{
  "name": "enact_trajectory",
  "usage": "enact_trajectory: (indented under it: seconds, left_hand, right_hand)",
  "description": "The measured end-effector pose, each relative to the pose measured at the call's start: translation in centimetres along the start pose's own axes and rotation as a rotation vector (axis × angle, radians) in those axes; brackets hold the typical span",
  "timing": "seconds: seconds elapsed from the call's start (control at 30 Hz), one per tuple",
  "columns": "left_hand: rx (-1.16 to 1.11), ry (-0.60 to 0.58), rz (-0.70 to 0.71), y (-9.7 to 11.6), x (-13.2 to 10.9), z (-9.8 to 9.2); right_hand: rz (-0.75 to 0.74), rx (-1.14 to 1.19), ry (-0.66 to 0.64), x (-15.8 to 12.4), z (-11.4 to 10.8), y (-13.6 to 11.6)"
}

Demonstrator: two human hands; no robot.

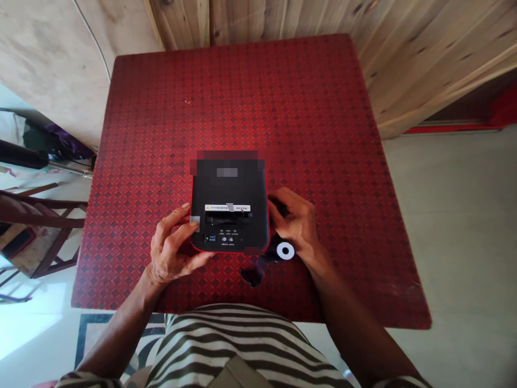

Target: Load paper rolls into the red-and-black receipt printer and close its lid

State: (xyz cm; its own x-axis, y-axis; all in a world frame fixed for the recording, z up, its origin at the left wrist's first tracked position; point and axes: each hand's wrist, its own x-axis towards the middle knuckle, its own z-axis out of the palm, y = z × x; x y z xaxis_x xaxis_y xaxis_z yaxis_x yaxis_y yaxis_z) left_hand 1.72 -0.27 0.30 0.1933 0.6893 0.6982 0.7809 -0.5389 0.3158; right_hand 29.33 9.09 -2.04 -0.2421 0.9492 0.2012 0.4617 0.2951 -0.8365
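A black box-shaped device with a red rim, which looks like a small label printer (230, 188), is in front of me over the red table (250, 108). Its top has a dark slot under a white warning strip, and small buttons sit near its front edge. My left hand (172, 245) grips the left side, with fingertips on the top corner and thumb along the front edge. Curled against the right side is my right hand (297, 218), its fingertips partly hidden. Below that hand lies a small white ring with a dark centre (285, 250), perhaps a paper roll.
A glossy dark patch or object (252, 276) lies at the near side of the device; I cannot make out its kind. A wooden chair (44, 231) stands left of the table. Wood-panelled walls (258, 21) rise behind it, and a pale floor (452, 215) lies to the right.
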Motion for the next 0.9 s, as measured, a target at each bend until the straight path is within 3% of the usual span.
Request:
enact_trajectory:
  seconds: [0.53, 0.9]
  left_hand:
    - [-0.142, 0.034, -0.163, -0.16, -0.57, 0.60]
    - [-0.212, 0.009, -0.153, -0.16, -0.19, 0.59]
  right_hand:
    - [0.025, -0.016, 0.009, -0.03, -0.15, -0.26]
    - [0.011, -0.008, 0.016, 0.13, 0.07, 0.16]
